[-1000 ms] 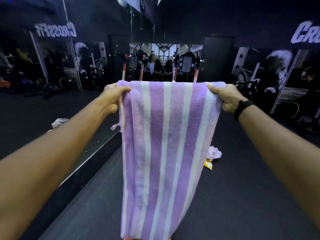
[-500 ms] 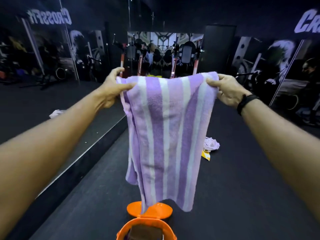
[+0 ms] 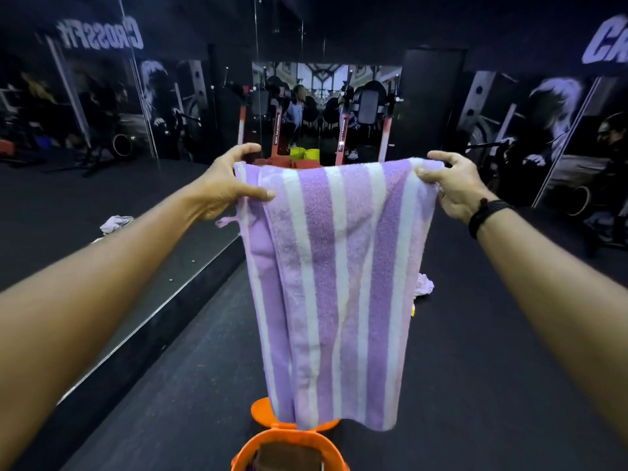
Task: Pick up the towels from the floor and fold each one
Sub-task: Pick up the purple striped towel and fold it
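Orange bin (image 3: 272,447) below — weight rack (image 3: 326,127) against mirrored wall (image 3: 102,107).

Towels, hands and bins, counted

One purple-and-white striped towel (image 3: 336,294) hangs doubled between two hands, the left hand (image 3: 222,188) and the right hand (image 3: 455,185). One crumpled towel (image 3: 424,284) lies on the floor (image 3: 475,368), partly hidden behind the striped one; one more pale bundle (image 3: 115,223) appears in the mirror wall on the left. One orange container (image 3: 289,452) with one orange lid (image 3: 263,411) is at the bottom edge. One black wristband (image 3: 486,212).

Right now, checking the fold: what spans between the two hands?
Head view: only the purple-and-white striped towel, its top edge held by left hand and right hand.
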